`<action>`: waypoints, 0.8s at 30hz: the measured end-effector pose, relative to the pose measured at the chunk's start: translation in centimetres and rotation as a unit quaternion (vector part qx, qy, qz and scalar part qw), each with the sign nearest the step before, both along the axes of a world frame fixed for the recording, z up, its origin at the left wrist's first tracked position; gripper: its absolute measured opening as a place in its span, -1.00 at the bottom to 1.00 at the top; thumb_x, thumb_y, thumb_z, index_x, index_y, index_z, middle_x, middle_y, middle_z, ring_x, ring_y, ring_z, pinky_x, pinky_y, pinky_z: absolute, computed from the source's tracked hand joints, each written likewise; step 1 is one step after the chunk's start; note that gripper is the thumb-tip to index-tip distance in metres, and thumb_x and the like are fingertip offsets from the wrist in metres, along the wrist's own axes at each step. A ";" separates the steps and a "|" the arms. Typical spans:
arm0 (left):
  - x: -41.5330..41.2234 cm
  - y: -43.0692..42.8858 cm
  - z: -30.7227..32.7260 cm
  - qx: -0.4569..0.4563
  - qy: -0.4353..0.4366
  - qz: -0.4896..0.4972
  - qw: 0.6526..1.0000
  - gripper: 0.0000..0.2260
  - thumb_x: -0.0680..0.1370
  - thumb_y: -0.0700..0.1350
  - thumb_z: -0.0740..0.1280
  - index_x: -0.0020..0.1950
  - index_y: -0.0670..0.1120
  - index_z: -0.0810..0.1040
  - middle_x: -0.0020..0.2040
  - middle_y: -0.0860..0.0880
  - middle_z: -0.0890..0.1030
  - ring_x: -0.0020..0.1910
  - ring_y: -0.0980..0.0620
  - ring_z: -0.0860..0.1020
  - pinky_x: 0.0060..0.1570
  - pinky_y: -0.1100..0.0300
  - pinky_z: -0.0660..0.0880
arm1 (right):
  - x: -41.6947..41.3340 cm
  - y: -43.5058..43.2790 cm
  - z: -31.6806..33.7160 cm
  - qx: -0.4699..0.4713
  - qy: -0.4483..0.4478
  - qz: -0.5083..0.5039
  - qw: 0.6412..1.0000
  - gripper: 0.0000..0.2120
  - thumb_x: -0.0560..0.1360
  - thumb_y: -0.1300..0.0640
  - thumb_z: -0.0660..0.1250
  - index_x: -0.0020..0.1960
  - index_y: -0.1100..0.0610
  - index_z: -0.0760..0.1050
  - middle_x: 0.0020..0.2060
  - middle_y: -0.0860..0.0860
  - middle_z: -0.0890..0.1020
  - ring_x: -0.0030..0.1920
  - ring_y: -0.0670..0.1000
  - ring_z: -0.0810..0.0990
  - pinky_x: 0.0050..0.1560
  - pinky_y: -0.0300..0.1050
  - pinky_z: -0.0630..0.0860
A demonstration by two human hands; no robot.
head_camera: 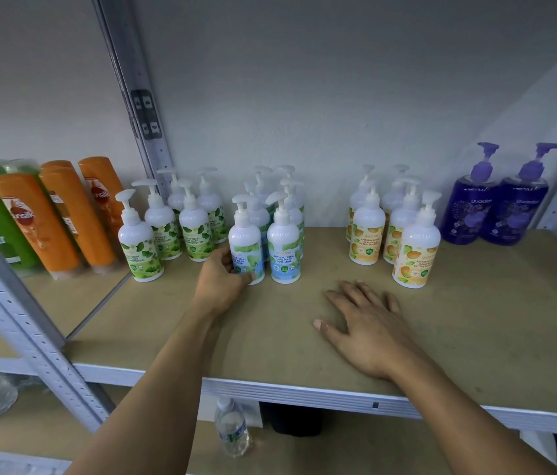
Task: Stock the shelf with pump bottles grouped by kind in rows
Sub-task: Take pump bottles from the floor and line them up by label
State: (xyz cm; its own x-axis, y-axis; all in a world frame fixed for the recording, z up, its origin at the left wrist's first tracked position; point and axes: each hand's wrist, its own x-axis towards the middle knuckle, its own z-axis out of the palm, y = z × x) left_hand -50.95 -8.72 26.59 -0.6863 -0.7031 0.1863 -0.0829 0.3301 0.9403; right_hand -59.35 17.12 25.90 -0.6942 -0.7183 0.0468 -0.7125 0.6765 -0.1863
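head view, left hand [224, 275] gripping white blue-labelled mint pump bottle [247, 245] upright at front of its group on tan wooden shelf board [475, 337], right hand [366, 323] flat, fingers spread on board, green-labelled pump bottles [167, 228] left, orange-labelled pump bottles [393, 231] right

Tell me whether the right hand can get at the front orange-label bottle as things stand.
Probably yes. The right hand lies flat and empty on the shelf, and the orange-label bottle stands foremost in its group, with only bare board between them.
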 end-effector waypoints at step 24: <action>-0.8 1.6 -0.5 -0.037 -0.015 0.091 0.995 -0.49 0.35 -0.14 0.63 0.18 -0.02 0.44 0.01 0.11 0.57 -0.11 0.35 0.52 -0.19 0.48 0.41 | 0.2 -0.1 0.3 0.009 -0.005 -0.003 1.000 -0.32 0.54 -0.44 -0.09 0.58 -0.19 0.08 0.62 -0.13 0.02 0.61 -0.02 -0.08 0.56 0.18 -0.08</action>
State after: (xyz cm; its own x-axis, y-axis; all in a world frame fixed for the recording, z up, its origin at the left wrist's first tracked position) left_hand -51.75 -7.12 26.13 -0.5551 -0.8013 0.2231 -0.1749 0.3747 0.9105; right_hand -59.18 17.04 26.24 -0.6984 -0.7152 0.0268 -0.7070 0.6836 -0.1813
